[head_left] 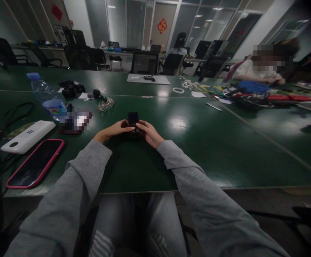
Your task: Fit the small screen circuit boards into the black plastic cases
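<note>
Between my two hands, a small black handheld device (133, 119) with a dark screen and buttons below it stands on the green table; its exact kind I cannot make out. My left hand (114, 130) grips its left side, thumb lying over the buttons. From the right, my right hand (150, 132) holds the other side, with its thumb near the buttons too. Both hands partly cover the lower half of the device. A pair of thin-framed glasses (106, 104) lies beyond my left hand.
At left are a pink-cased phone (36, 163), a white power bank (28, 136), a plastic bottle (47, 96) and black cables (0, 157). A pen-like rod (214, 107), a tape roll (178, 90) and tangled cords lie to the right. One person (265, 67) sits across at right.
</note>
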`<move>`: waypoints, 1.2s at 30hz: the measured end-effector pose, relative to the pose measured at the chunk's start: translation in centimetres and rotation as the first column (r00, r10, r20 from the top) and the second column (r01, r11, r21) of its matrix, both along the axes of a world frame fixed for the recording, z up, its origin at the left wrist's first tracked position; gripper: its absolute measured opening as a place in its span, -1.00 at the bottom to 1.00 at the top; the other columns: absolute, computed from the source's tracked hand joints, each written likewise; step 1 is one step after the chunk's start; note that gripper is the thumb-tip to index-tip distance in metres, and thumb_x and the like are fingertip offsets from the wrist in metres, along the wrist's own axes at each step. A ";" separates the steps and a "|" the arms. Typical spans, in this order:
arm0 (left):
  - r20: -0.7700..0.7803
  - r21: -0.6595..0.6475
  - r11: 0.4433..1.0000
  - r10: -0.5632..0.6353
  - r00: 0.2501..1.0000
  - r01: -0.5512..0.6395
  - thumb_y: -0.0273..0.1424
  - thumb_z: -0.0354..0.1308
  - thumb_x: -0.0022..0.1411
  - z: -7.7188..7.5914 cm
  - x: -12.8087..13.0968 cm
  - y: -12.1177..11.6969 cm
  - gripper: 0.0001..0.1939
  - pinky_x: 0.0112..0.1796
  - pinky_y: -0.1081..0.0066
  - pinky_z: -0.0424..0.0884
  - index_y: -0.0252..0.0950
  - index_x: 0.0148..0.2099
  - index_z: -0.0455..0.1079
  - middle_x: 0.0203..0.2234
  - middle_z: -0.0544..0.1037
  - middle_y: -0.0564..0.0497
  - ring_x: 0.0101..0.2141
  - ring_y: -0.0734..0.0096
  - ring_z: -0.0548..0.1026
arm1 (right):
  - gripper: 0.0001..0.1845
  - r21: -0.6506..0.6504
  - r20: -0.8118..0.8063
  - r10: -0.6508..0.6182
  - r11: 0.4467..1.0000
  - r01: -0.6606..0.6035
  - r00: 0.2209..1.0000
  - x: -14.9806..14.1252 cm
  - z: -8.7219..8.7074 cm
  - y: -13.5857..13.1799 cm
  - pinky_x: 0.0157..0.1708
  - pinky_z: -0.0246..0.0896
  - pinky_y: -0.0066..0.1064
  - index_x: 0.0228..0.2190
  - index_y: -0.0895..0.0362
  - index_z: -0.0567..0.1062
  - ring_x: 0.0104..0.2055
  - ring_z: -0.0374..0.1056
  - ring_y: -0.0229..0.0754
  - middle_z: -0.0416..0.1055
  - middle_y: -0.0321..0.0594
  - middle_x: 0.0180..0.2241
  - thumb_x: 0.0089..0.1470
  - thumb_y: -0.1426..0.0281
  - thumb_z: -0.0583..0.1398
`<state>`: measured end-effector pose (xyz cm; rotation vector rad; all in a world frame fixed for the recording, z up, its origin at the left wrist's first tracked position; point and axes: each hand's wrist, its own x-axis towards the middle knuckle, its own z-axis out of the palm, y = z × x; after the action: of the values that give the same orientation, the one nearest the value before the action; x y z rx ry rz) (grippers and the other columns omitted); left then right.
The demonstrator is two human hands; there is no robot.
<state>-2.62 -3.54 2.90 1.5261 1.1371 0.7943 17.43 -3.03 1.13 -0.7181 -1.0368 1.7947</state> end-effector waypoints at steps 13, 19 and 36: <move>-0.067 0.024 0.999 -0.020 0.998 0.022 -0.09 0.29 0.06 -0.1 -0.2 0.2 -0.35 0.03 0.17 0.29 -0.35 0.11 0.32 0.04 0.44 -0.23 0.05 0.08 0.41 | -0.43 0.149 0.152 -0.054 0.988 0.031 0.987 -0.3 -0.4 -0.3 -0.02 0.34 -0.32 -0.08 0.07 0.39 -0.14 0.41 -0.22 0.45 -0.25 -0.21 -0.13 0.23 0.41; -0.095 0.045 0.999 -0.017 0.995 0.021 -0.03 0.25 0.08 -0.1 0.0 0.2 -0.33 -0.04 0.20 0.33 -0.40 0.10 0.31 0.02 0.46 -0.23 -0.02 0.13 0.44 | -0.40 0.211 0.226 -0.095 0.976 0.047 0.969 -0.3 -0.9 0.2 0.07 0.30 -0.23 -0.06 0.11 0.38 -0.09 0.41 -0.17 0.46 -0.20 -0.18 -0.09 0.13 0.38; -0.112 0.193 0.971 0.166 0.980 -0.142 0.00 0.05 0.26 -1.0 0.3 0.7 -0.41 -0.34 0.39 0.42 -0.39 0.10 0.28 0.02 0.44 -0.27 -0.15 0.26 0.49 | -0.38 0.394 0.454 -0.219 0.919 0.026 0.863 0.0 -1.3 0.8 0.13 0.27 -0.17 0.03 0.19 0.38 0.06 0.37 -0.12 0.42 -0.02 0.03 0.07 0.05 0.25</move>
<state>-2.28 -2.81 1.93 1.6754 1.3194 0.9398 17.45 -2.22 -0.14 -0.9993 -1.5815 1.2618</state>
